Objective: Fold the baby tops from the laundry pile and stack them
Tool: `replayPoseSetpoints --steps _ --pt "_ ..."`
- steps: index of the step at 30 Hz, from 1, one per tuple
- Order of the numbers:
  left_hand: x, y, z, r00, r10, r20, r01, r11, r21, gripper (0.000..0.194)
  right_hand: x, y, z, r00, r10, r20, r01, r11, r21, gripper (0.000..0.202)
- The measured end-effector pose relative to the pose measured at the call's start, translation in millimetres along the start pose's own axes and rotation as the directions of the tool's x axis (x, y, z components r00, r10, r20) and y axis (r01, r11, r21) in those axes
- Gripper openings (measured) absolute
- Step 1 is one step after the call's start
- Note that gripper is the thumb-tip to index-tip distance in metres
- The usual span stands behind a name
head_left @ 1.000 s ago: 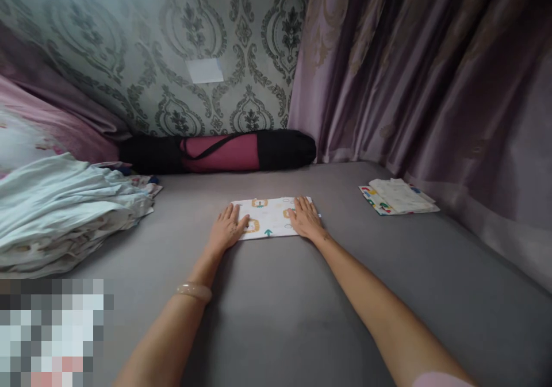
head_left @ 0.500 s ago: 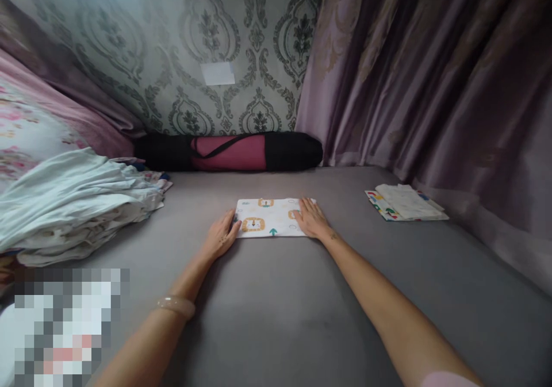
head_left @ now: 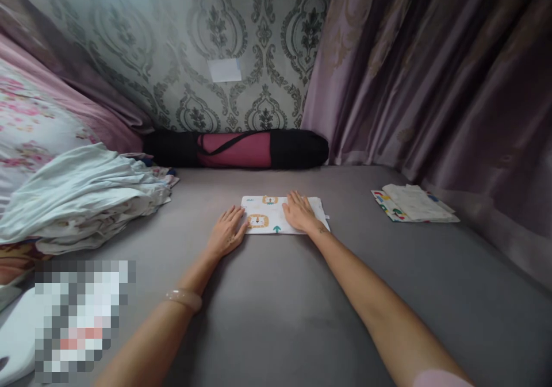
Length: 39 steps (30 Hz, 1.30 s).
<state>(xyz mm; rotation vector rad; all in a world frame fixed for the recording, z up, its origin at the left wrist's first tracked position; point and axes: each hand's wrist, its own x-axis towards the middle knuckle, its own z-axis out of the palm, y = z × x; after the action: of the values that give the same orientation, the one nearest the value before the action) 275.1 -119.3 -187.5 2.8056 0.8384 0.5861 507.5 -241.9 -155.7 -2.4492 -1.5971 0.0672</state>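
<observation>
A folded white cloth [head_left: 263, 221] printed with orange lion faces and a green arrow lies flat on the grey sheet [head_left: 276, 295] in front of me. My left hand [head_left: 227, 230] rests at the cloth's left edge, fingers stretched out and pointing away from me. On the right part of the cloth, my right hand [head_left: 301, 211] lies flat with its fingers extended, covering some of the print. A small white tag sticks out at the cloth's right edge.
A pile of pale, crumpled clothes [head_left: 95, 197] lies at the left. Another folded cloth stack [head_left: 416, 204] is at the right, near the purple curtain [head_left: 371, 76]. A black and maroon long bag [head_left: 241, 149] lies along the wall. A white object [head_left: 19, 335], partly pixelated, is at lower left.
My right hand has slid left from the cloth's right edge onto its surface, uncovering that edge and the tag. My left hand stays by the left edge. The view has shifted slightly.
</observation>
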Motion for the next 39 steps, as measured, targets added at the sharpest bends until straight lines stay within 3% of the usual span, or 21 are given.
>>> replayPoseSetpoints --steps 3,7,11,14,17,20,26,33,39 --pt "-2 2 -3.0 0.999 0.051 0.008 -0.051 0.999 0.008 0.052 0 -14 13 0.999 -0.038 -0.006 0.038 0.999 -0.011 0.061" --pt "-3 4 -6.3 0.998 0.064 0.029 -0.065 0.998 0.017 0.05 -4 -12 25 1.0 -0.031 -0.007 0.031 0.999 -0.028 0.061" --pt "-4 5 -6.2 0.997 0.078 0.005 -0.078 0.997 0.02 0.05 -1 -12 16 0.997 -0.016 0.071 0.018 0.999 -0.031 0.061" --pt "-3 4 -4.9 0.994 0.104 -0.032 -0.103 0.995 0.013 0.048 6 -25 4 0.992 0.03 0.12 -0.027 0.999 -0.021 0.058" --pt "-3 4 -4.4 0.992 0.115 -0.058 -0.115 0.993 0.012 0.048 13 -48 0 0.998 -0.022 0.066 0.021 1.0 0.013 0.057" --pt "-3 3 -4.6 0.992 0.119 -0.05 -0.118 0.993 0.015 0.048 15 -68 11 0.994 -0.107 0.019 0.107 0.994 0.03 0.058" --pt "-3 2 -4.7 0.991 0.12 -0.053 -0.12 0.993 -0.012 0.049 12 -72 39 0.994 -0.107 -0.026 0.107 0.994 -0.012 0.059" --pt "-4 2 -3.6 0.991 0.102 -0.089 -0.106 0.993 -0.042 0.045 27 -80 21 0.992 -0.059 0.111 0.06 0.998 -0.007 0.059" --pt "-2 3 -4.9 0.993 0.066 -0.093 -0.069 0.997 -0.034 0.043 35 -106 32 0.995 -0.094 0.024 0.093 0.995 0.017 0.058"
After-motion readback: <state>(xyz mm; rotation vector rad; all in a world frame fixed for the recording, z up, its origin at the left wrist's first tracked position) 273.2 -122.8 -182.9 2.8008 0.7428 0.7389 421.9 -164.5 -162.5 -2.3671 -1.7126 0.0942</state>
